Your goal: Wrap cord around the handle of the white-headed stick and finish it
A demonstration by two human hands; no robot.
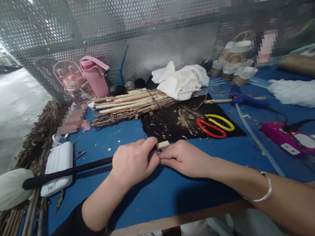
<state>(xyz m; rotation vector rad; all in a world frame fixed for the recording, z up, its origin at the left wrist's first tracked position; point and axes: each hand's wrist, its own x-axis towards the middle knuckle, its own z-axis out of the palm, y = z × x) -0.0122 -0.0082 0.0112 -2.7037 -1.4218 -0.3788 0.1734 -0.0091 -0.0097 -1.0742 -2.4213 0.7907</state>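
My left hand (133, 163) is closed around a stick wrapped in black (90, 166), held level above the blue table. Its bare pale wooden tip (163, 144) sticks out past my fingers on the right. The far left end of the stick overlaps a round off-white ball (5, 190), which looks like wound yarn; whether they are joined I cannot tell. Just below the wooden tip, my right hand (189, 158) pinches with thumb and forefinger, close against my left fingertips. What lies in that pinch is too small to make out.
Behind my hands, scissors with red and yellow handles (216, 125) lie on a black cloth (164, 126) with shavings. Sticks (131, 100), a white cloth (183, 78) and pink bottles (95, 80) line the back. At right are a blue glue gun (243, 97) and a purple power strip (285, 140); at left, a white power bank (60, 168).
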